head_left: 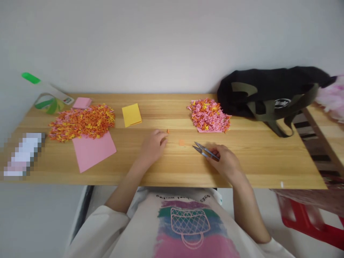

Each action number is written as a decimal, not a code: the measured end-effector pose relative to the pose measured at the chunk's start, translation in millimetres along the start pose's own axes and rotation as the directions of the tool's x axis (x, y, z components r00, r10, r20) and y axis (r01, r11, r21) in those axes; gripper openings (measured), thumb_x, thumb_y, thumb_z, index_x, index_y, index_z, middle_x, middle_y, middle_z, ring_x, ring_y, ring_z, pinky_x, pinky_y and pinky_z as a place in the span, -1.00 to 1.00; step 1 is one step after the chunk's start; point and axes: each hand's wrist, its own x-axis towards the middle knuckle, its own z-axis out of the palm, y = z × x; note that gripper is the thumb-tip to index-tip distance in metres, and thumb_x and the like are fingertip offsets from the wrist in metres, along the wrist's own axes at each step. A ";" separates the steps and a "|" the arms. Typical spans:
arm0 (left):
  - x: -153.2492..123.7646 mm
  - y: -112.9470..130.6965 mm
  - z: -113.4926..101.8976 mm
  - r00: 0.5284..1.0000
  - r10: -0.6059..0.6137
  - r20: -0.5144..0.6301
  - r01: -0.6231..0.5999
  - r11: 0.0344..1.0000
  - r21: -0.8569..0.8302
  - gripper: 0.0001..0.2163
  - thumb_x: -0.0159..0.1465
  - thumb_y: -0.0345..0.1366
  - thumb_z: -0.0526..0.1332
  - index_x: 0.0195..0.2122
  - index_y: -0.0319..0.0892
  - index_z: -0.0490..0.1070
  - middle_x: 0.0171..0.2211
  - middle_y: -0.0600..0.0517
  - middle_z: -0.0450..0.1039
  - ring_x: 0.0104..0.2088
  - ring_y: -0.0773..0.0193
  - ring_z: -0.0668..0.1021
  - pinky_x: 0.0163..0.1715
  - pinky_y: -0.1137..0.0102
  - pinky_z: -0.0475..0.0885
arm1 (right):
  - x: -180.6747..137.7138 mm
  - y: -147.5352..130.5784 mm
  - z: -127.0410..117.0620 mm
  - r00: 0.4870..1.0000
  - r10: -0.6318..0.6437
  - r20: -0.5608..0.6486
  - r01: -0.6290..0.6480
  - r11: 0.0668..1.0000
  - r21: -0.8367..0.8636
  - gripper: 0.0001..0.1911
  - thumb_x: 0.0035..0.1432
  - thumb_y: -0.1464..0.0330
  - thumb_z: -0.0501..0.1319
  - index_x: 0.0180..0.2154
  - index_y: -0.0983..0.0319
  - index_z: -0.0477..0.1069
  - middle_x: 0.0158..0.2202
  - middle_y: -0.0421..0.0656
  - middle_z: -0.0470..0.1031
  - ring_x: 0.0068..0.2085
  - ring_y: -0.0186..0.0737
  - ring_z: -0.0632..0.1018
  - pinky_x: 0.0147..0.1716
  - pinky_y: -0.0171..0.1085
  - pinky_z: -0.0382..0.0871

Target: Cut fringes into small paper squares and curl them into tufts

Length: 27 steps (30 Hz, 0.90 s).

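My right hand (227,161) is closed around a pair of thread snips (205,151), whose blades stand apart and point left. Just beyond the blade tips, a small pale orange square (182,142) lies on the table, with a thin thread-like strip between it and the snips. My left hand (154,146) is curled above the table to the left of the square. At its fingertips is a tiny orange piece (168,131), which the fingers seem to pinch. A heap of pink, orange and yellow bits (209,114) rests on pink paper beyond my right hand.
A larger heap of orange bits (83,122) covers part of a pink sheet (94,152) at left. Behind are a yellow paper pad (131,114), a pink pad (82,103) and green tape (47,104). A black bag (268,89) lies at right; a blurred-out phone-like object (24,154) lies far left.
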 end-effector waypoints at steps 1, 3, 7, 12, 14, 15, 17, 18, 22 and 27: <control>2.1 2.9 2.5 1.000 0.012 0.016 -0.012 1.000 0.007 -0.77 0.29 -0.41 0.09 -0.11 -0.24 0.50 -0.08 -0.13 0.47 -0.07 0.09 0.52 -0.05 0.21 0.42 | -0.4 0.1 0.1 1.000 0.004 0.003 -0.004 1.000 0.003 -0.91 -0.03 0.40 0.24 -0.37 0.23 0.44 -0.40 -0.13 0.48 -0.39 -0.17 0.48 -0.39 -0.25 0.31; 5.7 8.4 7.9 0.997 0.045 0.057 -0.046 0.999 0.017 -0.76 0.29 -0.41 0.11 -0.08 -0.24 0.49 -0.07 -0.14 0.48 -0.06 0.09 0.52 -0.05 0.22 0.43 | -1.3 0.3 -0.2 1.000 0.008 0.007 -0.008 1.000 0.009 -0.89 -0.02 0.40 0.24 -0.35 0.23 0.45 -0.38 -0.12 0.49 -0.38 -0.17 0.48 -0.38 -0.25 0.32; 9.0 18.8 21.1 0.989 0.096 0.111 -0.102 0.994 0.043 -0.73 0.26 -0.36 0.21 -0.02 -0.23 0.47 -0.05 -0.14 0.48 -0.03 0.03 0.52 -0.05 0.21 0.42 | -2.4 -1.1 -2.2 1.000 0.006 0.027 -0.006 1.000 0.016 -0.84 0.01 0.41 0.23 -0.29 0.24 0.49 -0.36 -0.10 0.50 -0.37 -0.16 0.48 -0.35 -0.24 0.32; 11.1 19.7 26.7 0.991 0.103 0.088 -0.109 0.992 0.064 -0.78 0.25 -0.33 0.24 -0.08 -0.21 0.50 -0.12 -0.10 0.50 -0.10 0.08 0.53 -0.08 0.25 0.42 | -2.5 -2.4 -3.3 0.998 -0.008 0.056 0.008 1.000 0.013 -0.85 0.04 0.41 0.20 -0.31 0.25 0.52 -0.38 -0.08 0.51 -0.36 -0.14 0.48 -0.35 -0.23 0.30; 15.4 12.8 20.7 0.996 0.083 0.028 -0.085 0.994 0.075 -0.76 0.28 -0.31 0.19 -0.05 -0.22 0.48 -0.11 -0.12 0.47 -0.10 0.09 0.52 -0.07 0.24 0.41 | -2.2 -1.9 -2.8 0.998 -0.014 0.063 0.013 1.000 0.013 -0.84 0.04 0.41 0.20 -0.31 0.25 0.52 -0.37 -0.08 0.52 -0.35 -0.13 0.48 -0.34 -0.23 0.29; 18.8 8.1 16.4 0.998 0.068 -0.009 -0.067 0.994 0.085 -0.75 0.31 -0.33 0.14 -0.03 -0.24 0.46 -0.10 -0.15 0.44 -0.08 0.07 0.51 -0.07 0.21 0.41 | -2.0 -1.6 -2.5 0.998 -0.015 0.065 0.014 1.000 0.014 -0.84 0.04 0.41 0.20 -0.31 0.25 0.52 -0.37 -0.08 0.53 -0.34 -0.13 0.48 -0.33 -0.23 0.29; 27.3 -2.4 7.0 0.997 0.057 -0.061 -0.050 0.993 0.103 -0.73 0.33 -0.39 0.05 -0.01 -0.27 0.44 -0.07 -0.19 0.40 -0.07 0.02 0.48 -0.07 0.13 0.39 | -1.3 -1.2 -1.9 0.998 -0.017 0.067 0.016 1.000 0.015 -0.84 0.04 0.41 0.20 -0.31 0.24 0.52 -0.36 -0.08 0.54 -0.33 -0.13 0.48 -0.32 -0.24 0.28; 32.1 -7.6 2.8 0.995 0.073 -0.062 -0.066 0.992 0.107 -0.72 0.32 -0.43 0.04 -0.03 -0.25 0.45 -0.06 -0.19 0.38 -0.06 0.01 0.47 -0.07 0.11 0.39 | -0.8 -1.1 -1.8 0.998 -0.017 0.066 0.016 1.000 0.015 -0.84 0.03 0.41 0.21 -0.31 0.24 0.52 -0.36 -0.08 0.54 -0.32 -0.12 0.49 -0.31 -0.24 0.28; 49.0 -24.1 -5.2 0.980 0.198 0.027 -0.200 0.977 0.081 -0.75 0.26 -0.51 0.06 -0.28 -0.21 0.53 -0.14 -0.10 0.40 -0.11 0.11 0.48 -0.07 0.20 0.39 | 0.8 -1.8 -2.3 0.998 -0.008 0.062 0.007 1.000 0.018 -0.83 0.02 0.41 0.21 -0.30 0.24 0.53 -0.34 -0.08 0.56 -0.31 -0.12 0.49 -0.32 -0.24 0.28; 57.1 -34.8 -2.2 0.953 0.296 0.057 -0.299 0.954 0.038 -0.87 0.24 -0.45 0.16 -0.35 -0.20 0.51 -0.20 -0.04 0.40 -0.17 0.18 0.49 -0.11 0.26 0.40 | 0.8 -0.9 -2.1 0.999 -0.005 0.052 0.004 1.000 0.025 -0.81 0.02 0.40 0.20 -0.29 0.24 0.53 -0.35 -0.07 0.56 -0.33 -0.12 0.50 -0.34 -0.24 0.28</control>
